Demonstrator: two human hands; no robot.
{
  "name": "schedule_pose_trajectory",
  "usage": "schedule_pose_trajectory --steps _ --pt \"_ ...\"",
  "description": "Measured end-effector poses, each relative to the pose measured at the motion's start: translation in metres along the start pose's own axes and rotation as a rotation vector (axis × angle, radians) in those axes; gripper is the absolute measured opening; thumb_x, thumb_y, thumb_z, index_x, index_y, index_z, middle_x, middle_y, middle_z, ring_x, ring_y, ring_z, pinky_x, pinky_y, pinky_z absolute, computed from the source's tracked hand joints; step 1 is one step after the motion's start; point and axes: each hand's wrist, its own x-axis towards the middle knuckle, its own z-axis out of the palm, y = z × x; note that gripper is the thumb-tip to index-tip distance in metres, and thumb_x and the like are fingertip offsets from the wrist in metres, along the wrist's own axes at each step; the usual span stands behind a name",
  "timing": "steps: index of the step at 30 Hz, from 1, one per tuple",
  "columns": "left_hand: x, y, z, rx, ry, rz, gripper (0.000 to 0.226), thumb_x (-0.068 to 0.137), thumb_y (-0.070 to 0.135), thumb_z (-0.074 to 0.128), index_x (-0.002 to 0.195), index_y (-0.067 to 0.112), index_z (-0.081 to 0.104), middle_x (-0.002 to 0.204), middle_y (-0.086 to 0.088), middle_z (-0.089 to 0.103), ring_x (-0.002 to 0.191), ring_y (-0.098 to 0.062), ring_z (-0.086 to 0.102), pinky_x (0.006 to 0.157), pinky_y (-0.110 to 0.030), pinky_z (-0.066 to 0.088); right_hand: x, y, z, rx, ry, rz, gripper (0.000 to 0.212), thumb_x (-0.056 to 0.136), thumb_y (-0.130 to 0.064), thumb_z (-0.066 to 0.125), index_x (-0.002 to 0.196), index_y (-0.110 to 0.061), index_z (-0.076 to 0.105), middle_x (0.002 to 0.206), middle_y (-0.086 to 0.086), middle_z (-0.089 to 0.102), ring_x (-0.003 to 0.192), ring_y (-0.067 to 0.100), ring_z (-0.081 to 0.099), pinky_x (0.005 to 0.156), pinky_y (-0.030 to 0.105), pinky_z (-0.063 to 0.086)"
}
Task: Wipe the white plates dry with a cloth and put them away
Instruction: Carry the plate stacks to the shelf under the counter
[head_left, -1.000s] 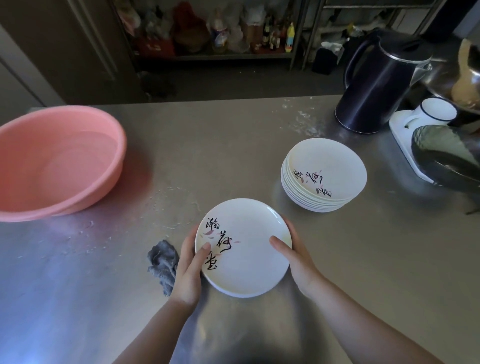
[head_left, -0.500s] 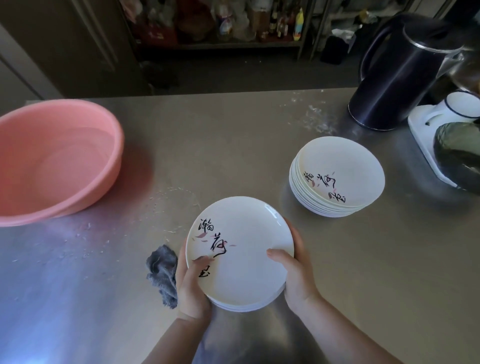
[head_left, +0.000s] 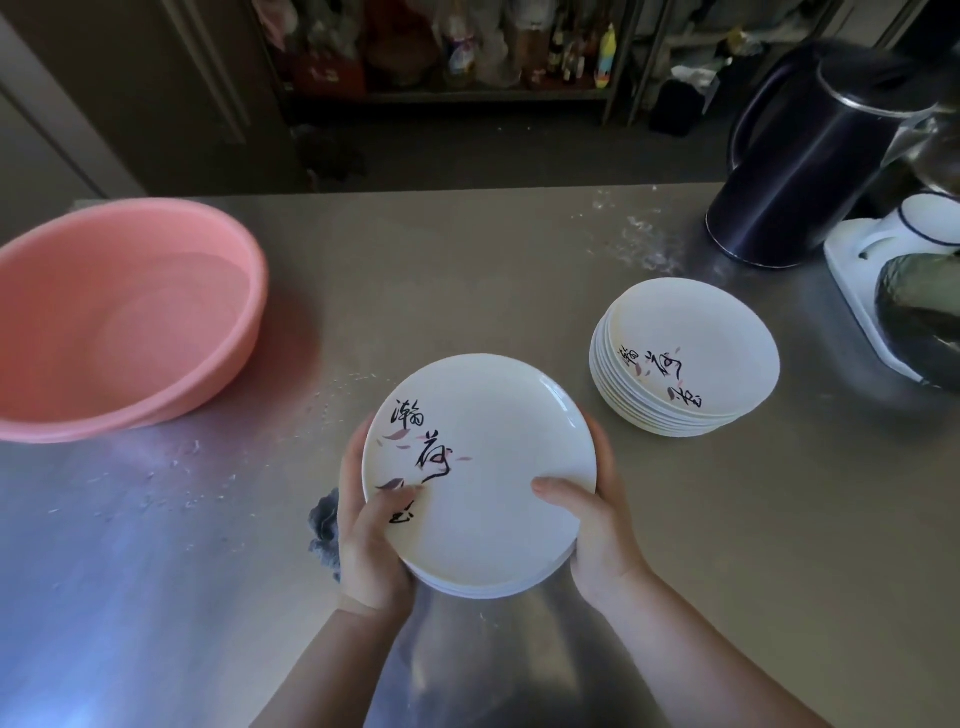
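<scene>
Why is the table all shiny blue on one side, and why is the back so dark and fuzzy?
Head view: the metal table mirrors light, giving a bluish glare at lower left; the shelf behind is dim and blurred; the held plates look sharp; the wide lens bends the basin near the edge.

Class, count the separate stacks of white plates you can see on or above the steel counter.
2: one stack held between the left hand and right hand; the other stack stands right, near the kettle.
</scene>
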Motion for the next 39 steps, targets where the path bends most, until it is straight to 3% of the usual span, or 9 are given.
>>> schedule_pose_trajectory --steps 4,7,8,10,12,20,28,32,39 --pt "-0.004 0.017 0.01 0.007 -0.036 0.046 0.071 0.061 0.015 0.058 0.132 0.022 0.053 0.132 -0.019 0.057 0.121 -0.049 0.051 0.078 -0.06 0.049 -0.009 -0.014 0.002 0.037 -0.004 -0.047 0.078 0.044 -0.021 0.073 0.119 -0.043 0.059 0.124 -0.003 0.065 0.114 0.024 0.061 0.096 0.052 0.049" --pt "-0.012 0.026 0.018 0.021 -0.043 0.028 0.062 0.064 0.014 0.053 0.126 0.023 0.056 0.128 -0.023 0.057 0.101 -0.051 0.054 0.05 -0.039 0.046 -0.019 -0.024 0.001 0.052 0.019 -0.073 0.074 0.045 -0.023 0.074 0.115 -0.043 0.06 0.12 -0.003 0.066 0.111 0.025 0.062 0.097 0.056 0.048" --pt "-0.015 0.027 0.02 0.018 -0.053 0.019 0.06 0.065 0.013 0.051 0.124 0.022 0.057 0.128 -0.024 0.057 0.101 -0.05 0.054 0.048 -0.042 0.046 -0.023 -0.027 0.0 0.053 0.022 -0.081 0.075 0.046 -0.023 0.074 0.117 -0.041 0.06 0.121 -0.002 0.066 0.112 0.025 0.062 0.098 0.058 0.047" --pt "-0.022 0.027 0.024 -0.01 -0.071 0.008 0.059 0.065 0.01 0.05 0.122 0.021 0.058 0.128 -0.022 0.059 0.112 -0.051 0.054 0.071 -0.068 0.048 -0.032 -0.031 -0.004 0.058 0.024 -0.091 0.076 0.048 -0.021 0.074 0.12 -0.039 0.058 0.123 -0.002 0.065 0.114 0.026 0.061 0.098 0.059 0.047" --pt "-0.029 0.029 0.027 -0.019 -0.083 -0.005 0.058 0.064 0.008 0.05 0.12 0.021 0.06 0.125 -0.019 0.062 0.117 -0.048 0.054 0.094 -0.069 0.042 -0.041 -0.034 -0.008 0.056 0.038 -0.105 0.077 0.051 -0.013 0.073 0.122 -0.038 0.058 0.124 -0.002 0.064 0.114 0.024 0.061 0.097 0.057 0.048" --pt "-0.043 0.029 0.022 0.037 -0.334 -0.069 0.052 0.064 0.006 0.047 0.107 0.028 0.066 0.106 -0.004 0.071 0.094 -0.021 0.067 0.072 -0.033 0.056 -0.095 -0.022 -0.01 0.139 0.25 -0.142 0.065 0.055 -0.003 0.064 0.108 -0.041 0.063 0.111 -0.002 0.069 0.1 0.023 0.067 0.081 0.047 0.055" --pt "-0.079 0.009 0.03 0.147 -0.546 -0.276 0.052 0.061 0.006 0.049 0.1 0.033 0.068 0.102 -0.002 0.072 0.088 -0.018 0.069 0.069 -0.036 0.054 -0.174 0.003 -0.024 0.186 0.611 -0.197 0.073 0.051 -0.008 0.067 0.119 -0.035 0.059 0.114 0.003 0.067 0.101 0.03 0.065 0.084 0.06 0.054" --pt "-0.108 -0.005 0.053 0.154 -0.661 -0.384 0.061 0.058 0.006 0.053 0.117 0.018 0.06 0.105 -0.008 0.071 0.091 -0.025 0.068 0.074 -0.042 0.052 -0.209 0.012 -0.048 0.252 0.771 -0.251 0.075 0.044 -0.017 0.072 0.115 -0.037 0.061 0.119 0.008 0.063 0.108 0.039 0.06 0.084 0.068 0.049" --pt "-0.162 -0.037 0.105 0.19 -0.84 -0.437 0.054 0.061 0.004 0.05 0.11 0.022 0.063 0.102 -0.007 0.073 0.087 -0.022 0.069 0.072 -0.038 0.053 -0.263 0.006 -0.101 0.244 0.912 -0.324 0.069 0.051 -0.011 0.068 0.113 -0.041 0.06 0.116 0.003 0.065 0.108 0.032 0.062 0.086 0.062 0.052"
